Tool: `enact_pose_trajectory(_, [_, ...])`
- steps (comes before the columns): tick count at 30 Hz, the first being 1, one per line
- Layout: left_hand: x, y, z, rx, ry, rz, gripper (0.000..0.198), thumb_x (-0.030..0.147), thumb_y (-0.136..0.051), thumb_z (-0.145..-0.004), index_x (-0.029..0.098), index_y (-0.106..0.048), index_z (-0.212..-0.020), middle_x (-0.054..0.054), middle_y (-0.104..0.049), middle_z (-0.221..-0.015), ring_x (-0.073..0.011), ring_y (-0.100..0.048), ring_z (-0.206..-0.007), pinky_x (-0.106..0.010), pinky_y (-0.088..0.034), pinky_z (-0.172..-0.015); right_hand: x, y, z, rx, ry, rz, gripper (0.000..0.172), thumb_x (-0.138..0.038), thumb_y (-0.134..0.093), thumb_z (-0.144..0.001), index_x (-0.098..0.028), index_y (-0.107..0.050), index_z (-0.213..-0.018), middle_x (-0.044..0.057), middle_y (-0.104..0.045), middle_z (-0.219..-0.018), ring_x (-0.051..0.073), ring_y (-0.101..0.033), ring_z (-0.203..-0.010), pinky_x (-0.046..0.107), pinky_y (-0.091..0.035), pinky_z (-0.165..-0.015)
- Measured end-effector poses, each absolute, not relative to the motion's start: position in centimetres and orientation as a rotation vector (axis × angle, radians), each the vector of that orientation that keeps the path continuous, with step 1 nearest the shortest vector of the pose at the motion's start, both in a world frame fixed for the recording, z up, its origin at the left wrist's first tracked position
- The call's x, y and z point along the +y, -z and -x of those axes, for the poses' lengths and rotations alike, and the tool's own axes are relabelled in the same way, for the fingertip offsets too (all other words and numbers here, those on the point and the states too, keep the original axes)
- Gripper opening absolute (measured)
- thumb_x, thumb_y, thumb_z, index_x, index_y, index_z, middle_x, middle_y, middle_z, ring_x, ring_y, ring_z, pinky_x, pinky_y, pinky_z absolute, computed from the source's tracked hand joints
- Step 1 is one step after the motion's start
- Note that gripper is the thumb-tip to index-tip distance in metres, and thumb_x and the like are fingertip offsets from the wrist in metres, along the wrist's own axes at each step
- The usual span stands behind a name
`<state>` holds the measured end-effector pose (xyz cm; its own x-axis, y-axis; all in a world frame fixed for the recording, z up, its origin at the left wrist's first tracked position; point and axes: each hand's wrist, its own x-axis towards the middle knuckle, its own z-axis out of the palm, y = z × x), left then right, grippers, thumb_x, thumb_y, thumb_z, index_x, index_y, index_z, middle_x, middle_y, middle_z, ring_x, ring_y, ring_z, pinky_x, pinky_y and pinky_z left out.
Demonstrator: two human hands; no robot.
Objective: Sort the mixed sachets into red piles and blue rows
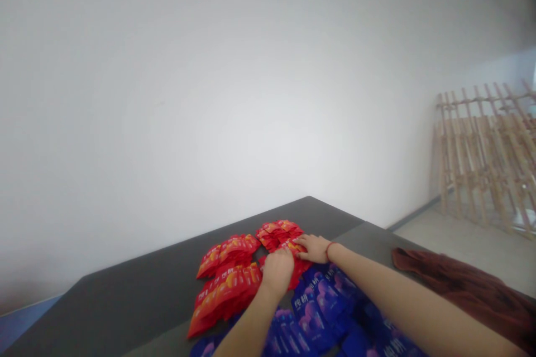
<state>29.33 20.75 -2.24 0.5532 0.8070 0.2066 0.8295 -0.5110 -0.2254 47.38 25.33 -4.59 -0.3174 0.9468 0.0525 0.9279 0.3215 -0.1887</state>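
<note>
Red packets with orange print lie in overlapping rows on the dark table. One pile (228,252) is at the back left, another pile (226,293) at the front left, and a third pile (280,231) at the back right. My left hand (278,269) is curled closed at the front-right red packets (298,272); its fingertips are hidden. Across the top of those same packets, my right hand (315,248) rests with its fingers stretched out and a thin red band at the wrist. Blue-purple packets (312,315) overlap nearer to me, under and between my forearms.
The dark grey table (159,279) meets a pale wall (251,95) behind. A dark brown cloth (464,284) lies along its right side. Beyond, wooden slatted frames (481,150) lean at the far right above a light floor.
</note>
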Motion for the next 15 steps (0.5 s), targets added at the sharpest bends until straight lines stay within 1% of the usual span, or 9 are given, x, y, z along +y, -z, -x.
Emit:
enact_pose_trajectory(2, [19.9, 3.5, -29.6, -1.346, 0.149, 2.552, 0.027, 0.013, -0.047, -0.091, 0.008, -0.062, -0.112, -0.015, -0.069, -0.107, -0.0246, -0.065, -0.1, -0.038, -0.053, -0.084, 25.3, 4.4, -47.5, -2.434, -0.175, 1.73, 0.057, -0.055, -0.044, -0.089, -0.024, -0.052, -0.136, 0.012, -0.052, -0.138, 0.032, -0.051, -0.123, 0.048, -0.041, -0.098])
enact_pose_trajectory(3, [19.6, 3.9, -29.6, -1.346, 0.177, 2.579, 0.027, 0.016, -0.049, -0.089, 0.008, -0.063, -0.111, -0.016, -0.068, -0.108, -0.0267, -0.064, -0.103, -0.039, -0.051, -0.087, 25.3, 4.2, -47.6, -2.437, -0.168, 1.727, 0.054, -0.054, -0.043, -0.09, -0.025, -0.054, -0.134, 0.011, -0.054, -0.137, 0.031, -0.052, -0.121, 0.047, -0.041, -0.097])
enact_pose_trajectory(5, [19.4, 4.3, -29.2, -1.365, 0.244, 2.621, 0.028, 0.026, -0.055, -0.086, 0.01, -0.064, -0.107, -0.016, -0.068, -0.108, -0.0291, -0.063, -0.104, -0.04, -0.049, -0.09, 25.8, 3.8, -47.6, -2.437, -0.15, 1.727, 0.047, -0.053, -0.04, -0.093, -0.026, -0.06, -0.127, 0.011, -0.059, -0.13, 0.03, -0.055, -0.117, 0.046, -0.042, -0.095])
enact_pose_trajectory(7, [20.2, 4.1, -28.7, -1.411, 0.322, 2.648, 0.029, 0.035, -0.052, -0.088, 0.014, -0.066, -0.102, -0.014, -0.069, -0.105, -0.0276, -0.064, -0.099, -0.038, -0.05, -0.087, 27.0, 3.2, -47.5, -2.423, -0.127, 1.742, 0.043, -0.049, -0.038, -0.096, -0.022, -0.064, -0.117, 0.011, -0.062, -0.122, 0.028, -0.058, -0.112, 0.045, -0.043, -0.094])
enact_pose_trajectory(9, [22.0, 3.5, -28.2, -1.477, 0.41, 2.659, 0.029, 0.034, -0.043, -0.093, 0.017, -0.065, -0.099, -0.01, -0.069, -0.102, -0.0227, -0.065, -0.095, -0.033, -0.05, -0.084, 28.9, 2.6, -47.3, -2.401, -0.116, 1.775, 0.037, -0.044, -0.043, -0.098, -0.018, -0.064, -0.113, 0.011, -0.063, -0.117, 0.025, -0.059, -0.107, 0.045, -0.045, -0.093])
enact_pose_trajectory(11, [24.8, 2.9, -27.9, -1.545, 0.505, 2.66, 0.029, 0.028, -0.037, -0.096, 0.018, -0.064, -0.103, -0.008, -0.068, -0.106, -0.0188, -0.064, -0.099, -0.031, -0.049, -0.088, 31.2, 2.2, -46.9, -2.386, -0.128, 1.818, 0.031, -0.039, -0.051, -0.096, -0.017, -0.06, -0.115, 0.009, -0.061, -0.118, 0.023, -0.06, -0.104, 0.045, -0.048, -0.09])
enact_pose_trajectory(12, [26.4, 2.6, -27.7, -1.577, 0.55, 2.656, 0.027, 0.027, -0.039, -0.097, 0.018, -0.062, -0.108, -0.008, -0.066, -0.112, -0.0184, -0.062, -0.104, -0.033, -0.047, -0.092, 32.3, 2.1, -46.7, -2.384, -0.142, 1.84, 0.031, -0.037, -0.055, -0.094, -0.017, -0.058, -0.117, 0.009, -0.06, -0.119, 0.022, -0.06, -0.102, 0.044, -0.05, -0.088])
enact_pose_trajectory(13, [28.1, 2.5, -27.6, -1.607, 0.59, 2.653, 0.026, 0.028, -0.043, -0.096, 0.018, -0.059, -0.114, -0.008, -0.063, -0.12, -0.0194, -0.059, -0.109, -0.037, -0.046, -0.096, 33.4, 2.1, -46.5, -2.384, -0.159, 1.862, 0.031, -0.036, -0.057, -0.093, -0.017, -0.058, -0.118, 0.008, -0.059, -0.12, 0.022, -0.06, -0.101, 0.043, -0.051, -0.086])
enact_pose_trajectory(15, [31.1, 2.7, -27.4, -1.678, 0.635, 2.648, 0.032, 0.032, -0.051, -0.094, 0.02, -0.055, -0.123, -0.009, -0.056, -0.131, -0.0227, -0.055, -0.116, -0.046, -0.045, -0.099, 35.2, 2.4, -46.0, -2.374, -0.188, 1.912, 0.031, -0.034, -0.058, -0.093, -0.017, -0.057, -0.119, 0.008, -0.058, -0.12, 0.022, -0.06, -0.1, 0.042, -0.052, -0.084])
